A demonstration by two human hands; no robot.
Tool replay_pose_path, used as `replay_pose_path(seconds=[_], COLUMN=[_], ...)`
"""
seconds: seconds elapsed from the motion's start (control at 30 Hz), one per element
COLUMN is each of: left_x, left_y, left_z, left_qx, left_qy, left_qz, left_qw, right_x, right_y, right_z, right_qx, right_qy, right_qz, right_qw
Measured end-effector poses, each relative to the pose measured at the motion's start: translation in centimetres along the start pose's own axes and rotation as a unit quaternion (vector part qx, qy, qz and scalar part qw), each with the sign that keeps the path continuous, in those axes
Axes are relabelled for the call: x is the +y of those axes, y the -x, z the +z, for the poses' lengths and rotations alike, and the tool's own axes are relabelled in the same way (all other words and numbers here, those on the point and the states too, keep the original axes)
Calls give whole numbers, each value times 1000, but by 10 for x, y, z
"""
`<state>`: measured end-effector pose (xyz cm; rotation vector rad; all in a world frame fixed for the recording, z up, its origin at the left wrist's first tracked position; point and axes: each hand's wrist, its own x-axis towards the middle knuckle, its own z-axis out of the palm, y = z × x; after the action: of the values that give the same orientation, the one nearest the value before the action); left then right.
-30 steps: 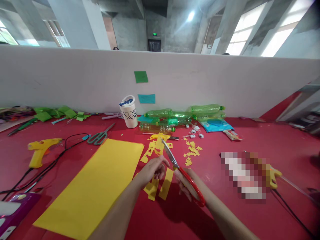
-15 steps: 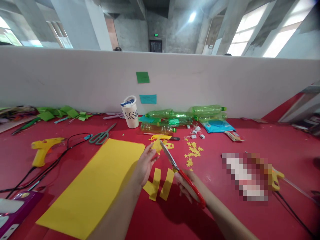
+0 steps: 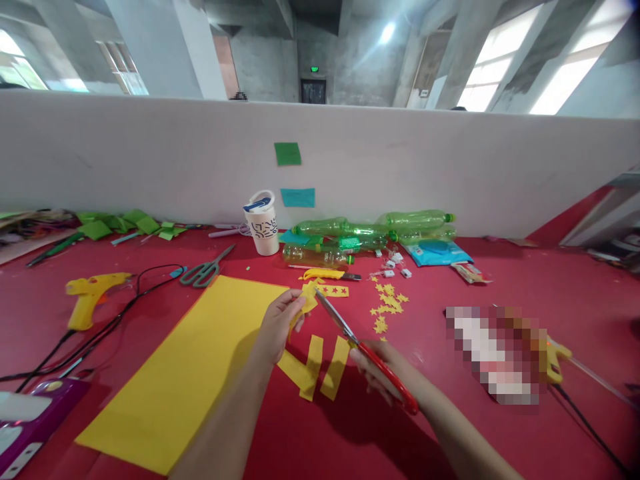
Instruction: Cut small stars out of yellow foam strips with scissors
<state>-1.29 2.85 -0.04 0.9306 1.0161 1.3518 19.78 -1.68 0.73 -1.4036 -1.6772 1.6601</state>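
My left hand point(image 3: 281, 323) pinches a small piece of yellow paper point(image 3: 310, 299) above the table. Red-handled scissors point(image 3: 379, 369) are gripped in my right hand point(image 3: 383, 373), their blades nearly together and the tips at the paper's right edge. Below the hands lie several yellow paper strips point(image 3: 334, 373). Small yellow stars point(image 3: 387, 298) are scattered past the scissors. A strip with star-shaped holes point(image 3: 336, 291) lies just behind the held piece, near a yellow utility knife point(image 3: 327, 274). Large yellow sheets point(image 3: 185, 373) rest under and left of my left forearm.
Green plastic bottles point(image 3: 320, 228) lie along the back beside a white cup point(image 3: 262, 227). At left are grey-green scissors point(image 3: 207, 269) and a yellow glue gun point(image 3: 93, 297) with its cord. A second glue gun point(image 3: 553, 360) and a blue packet point(image 3: 437, 253) are at right.
My left hand has shifted left and slightly back towards me with the yellow piece, uncovering more of the star-holed strip. The scissors' blades have swung left, following the paper.
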Motion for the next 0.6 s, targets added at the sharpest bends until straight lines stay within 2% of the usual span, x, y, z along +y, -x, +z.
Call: replay_pose_path(seconds=[0.2,0.4,0.6], left_x=[11,17,18], left_y=[0,2,3], left_z=[-5,-4,-5], left_qx=[9,-10,-8], left_qy=[-52,-102,-126], left_qz=[-56,-48,-74], left_qw=[997,994,989], right_x=[-2,2,-7], right_y=[3,6,9], right_z=[-10,-14,-16], right_qx=[-22,-36,-41], right_qy=[49,100,97], right_qz=[17,9,30], right_qw=[998,994,994])
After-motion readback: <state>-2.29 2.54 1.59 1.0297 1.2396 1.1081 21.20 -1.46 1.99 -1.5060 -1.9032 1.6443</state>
